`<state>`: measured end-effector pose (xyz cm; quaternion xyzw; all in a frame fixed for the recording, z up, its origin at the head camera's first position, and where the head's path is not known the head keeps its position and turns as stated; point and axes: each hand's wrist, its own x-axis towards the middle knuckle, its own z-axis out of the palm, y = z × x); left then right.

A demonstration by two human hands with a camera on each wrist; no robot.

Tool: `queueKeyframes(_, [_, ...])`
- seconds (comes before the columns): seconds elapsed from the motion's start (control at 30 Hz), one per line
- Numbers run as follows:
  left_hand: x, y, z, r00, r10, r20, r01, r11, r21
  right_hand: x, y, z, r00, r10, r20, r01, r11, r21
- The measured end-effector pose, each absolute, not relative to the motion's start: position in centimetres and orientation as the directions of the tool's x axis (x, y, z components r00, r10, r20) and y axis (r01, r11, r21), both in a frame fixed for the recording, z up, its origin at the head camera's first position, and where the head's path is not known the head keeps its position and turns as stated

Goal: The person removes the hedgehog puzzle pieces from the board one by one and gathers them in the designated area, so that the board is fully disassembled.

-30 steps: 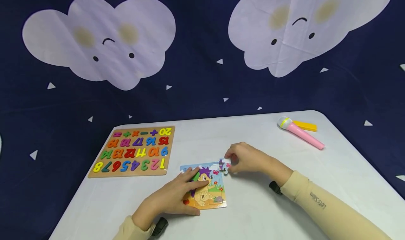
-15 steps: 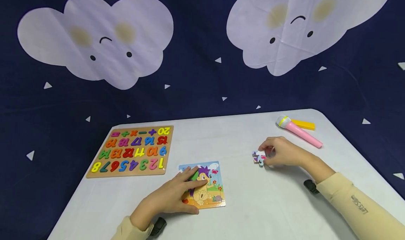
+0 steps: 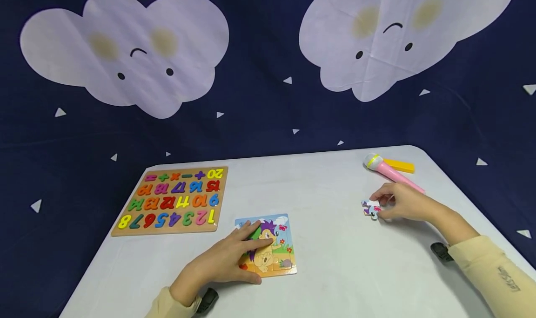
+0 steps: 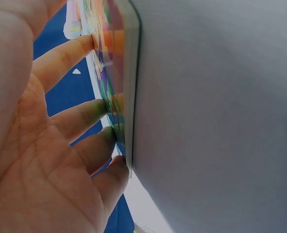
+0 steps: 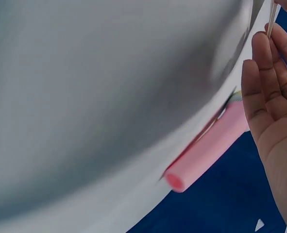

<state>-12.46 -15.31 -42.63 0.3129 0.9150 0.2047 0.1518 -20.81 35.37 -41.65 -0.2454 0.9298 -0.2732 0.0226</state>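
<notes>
From the head view, the left hand rests flat on the puzzle, fingers spread out and loose, hiding part of the hedgehog picture. The right hand pinches a piece over on the right side of the white worktop, well apart from the puzzle. The pink mic lies just behind that hand, which hides a bit of its handle. A yellow block lies next to the mic. Over on the left is the number board, near the puzzle. A dark blue cloth with big clouds hangs at the back.

From the left wrist, fingertips touch the top of the puzzle, and its edge sits on the worktop.

From the right wrist, fingers and thumb hold the thin edge of the piece up in the corner. The mic is near them.
</notes>
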Motion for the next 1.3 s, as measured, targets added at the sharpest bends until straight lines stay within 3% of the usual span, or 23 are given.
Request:
queueKeyframes(0.6, [-12.4, -15.4, -42.6, -0.753, 0.644, -0.136, 0.523, 0.711, 0.47, -20.8, 37.8, -42.9, -0.867, -0.47, 0.167, -0.478, 0.689, -0.544])
queueKeyframes(1.2, [-12.2, -15.3, -42.5, -0.754, 0.644, -0.128, 0.53, 0.712, 0.46, -20.7, 37.2, -41.9, -0.91, -0.415, 0.003, -0.348, 0.76, -0.548])
queueKeyframes(1.3, [-12.2, -15.3, -42.5, -0.756, 0.641, -0.132, 0.525, 0.714, 0.464, -20.7, 36.9, -41.5, -0.902, -0.428, 0.051, -0.39, 0.761, -0.519])
